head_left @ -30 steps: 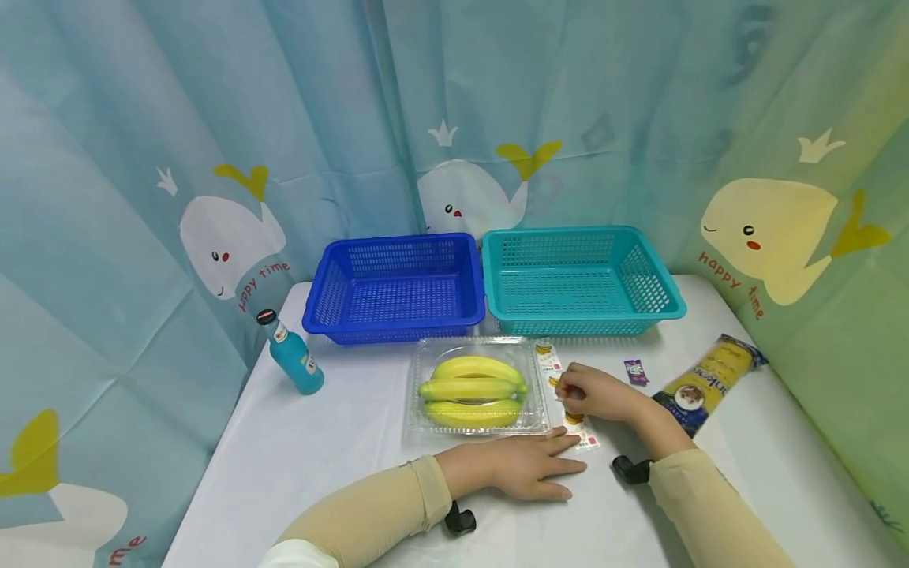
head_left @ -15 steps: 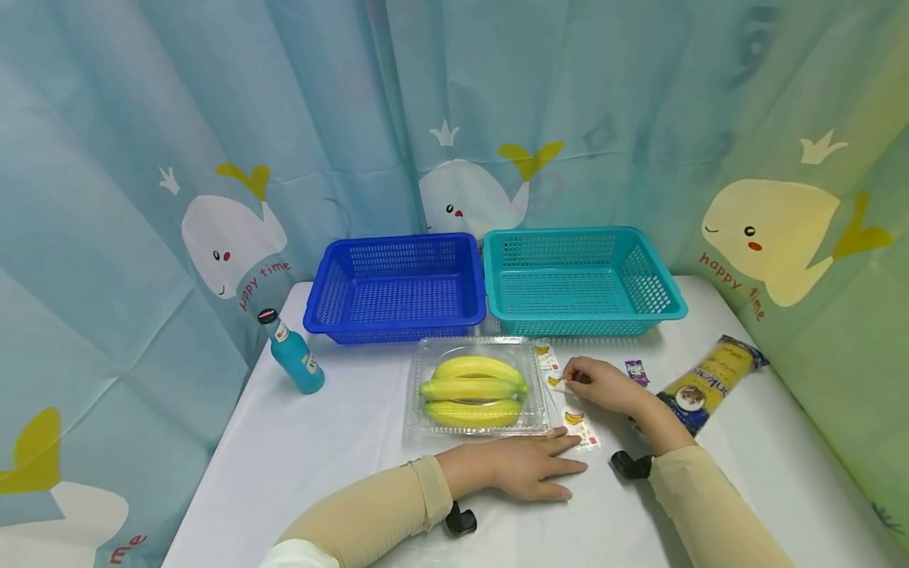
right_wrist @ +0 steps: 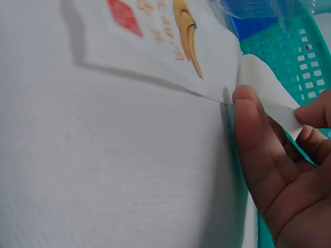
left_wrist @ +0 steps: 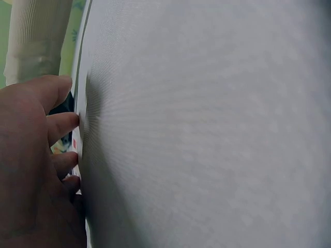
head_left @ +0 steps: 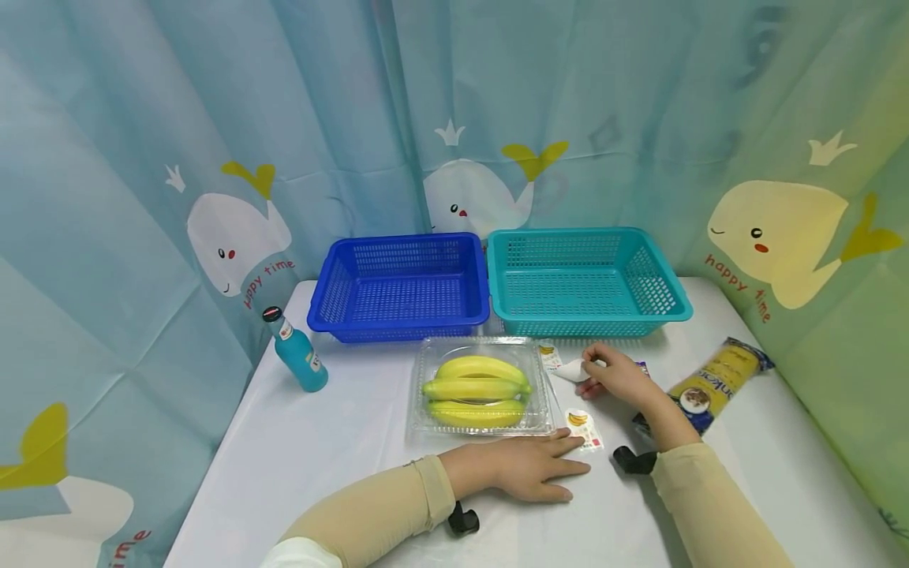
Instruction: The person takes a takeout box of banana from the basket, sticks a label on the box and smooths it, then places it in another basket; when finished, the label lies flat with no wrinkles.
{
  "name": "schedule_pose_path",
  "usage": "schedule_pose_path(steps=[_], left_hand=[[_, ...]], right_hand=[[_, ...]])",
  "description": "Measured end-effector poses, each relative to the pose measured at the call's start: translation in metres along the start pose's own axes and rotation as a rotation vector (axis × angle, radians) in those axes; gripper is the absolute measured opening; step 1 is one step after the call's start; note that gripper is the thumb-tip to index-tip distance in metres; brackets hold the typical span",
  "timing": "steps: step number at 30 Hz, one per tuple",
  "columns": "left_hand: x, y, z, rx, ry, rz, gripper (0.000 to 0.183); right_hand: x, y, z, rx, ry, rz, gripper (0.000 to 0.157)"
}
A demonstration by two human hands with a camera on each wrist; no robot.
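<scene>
My right hand (head_left: 616, 375) pinches a white sticker (head_left: 570, 371) by its edge, lifted and curled so its pale back shows. In the right wrist view this sticker (right_wrist: 269, 85) bends up between thumb and fingers, beside a flat banana-print label (right_wrist: 155, 39). My left hand (head_left: 531, 468) lies with fingers spread on the table, fingertips at the near end of the label strip (head_left: 585, 431). In the left wrist view the left hand (left_wrist: 31, 165) rests along the white surface. Left of the strip sits a clear plastic box (head_left: 420, 363) containing several bananas (head_left: 474, 389).
A blue basket (head_left: 398, 330) and a teal basket (head_left: 589, 325) stand at the back. A teal bottle (head_left: 301, 359) is at the left. On the right lies a yellow and blue packet (head_left: 713, 386); a small purple packet (head_left: 643, 368) is partly behind the right hand.
The right hand has moved right and slightly up, peeling the middle sticker off the strip and turning its white back into view. The left hand has stayed in place.
</scene>
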State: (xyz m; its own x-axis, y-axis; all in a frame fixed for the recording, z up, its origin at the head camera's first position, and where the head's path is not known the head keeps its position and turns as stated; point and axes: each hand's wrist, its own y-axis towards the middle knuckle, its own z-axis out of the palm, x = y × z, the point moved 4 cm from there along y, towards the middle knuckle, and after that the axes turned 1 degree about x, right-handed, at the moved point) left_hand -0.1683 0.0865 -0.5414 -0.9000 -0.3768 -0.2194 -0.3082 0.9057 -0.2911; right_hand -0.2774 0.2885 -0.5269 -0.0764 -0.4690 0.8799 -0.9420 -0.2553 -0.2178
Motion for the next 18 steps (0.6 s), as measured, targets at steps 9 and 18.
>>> schedule_pose_path(steps=[9, 18], left_hand=[[0.0, 0.001, 0.0, -0.006, 0.008, 0.008, 0.056], [0.0, 0.001, 0.001, -0.011, 0.009, -0.004, 0.057]], right_hand=[[-0.002, -0.002, -0.006, -0.019, 0.117, -0.002, 0.016], [-0.002, -0.004, -0.016, -0.099, -0.129, 0.023, 0.045]])
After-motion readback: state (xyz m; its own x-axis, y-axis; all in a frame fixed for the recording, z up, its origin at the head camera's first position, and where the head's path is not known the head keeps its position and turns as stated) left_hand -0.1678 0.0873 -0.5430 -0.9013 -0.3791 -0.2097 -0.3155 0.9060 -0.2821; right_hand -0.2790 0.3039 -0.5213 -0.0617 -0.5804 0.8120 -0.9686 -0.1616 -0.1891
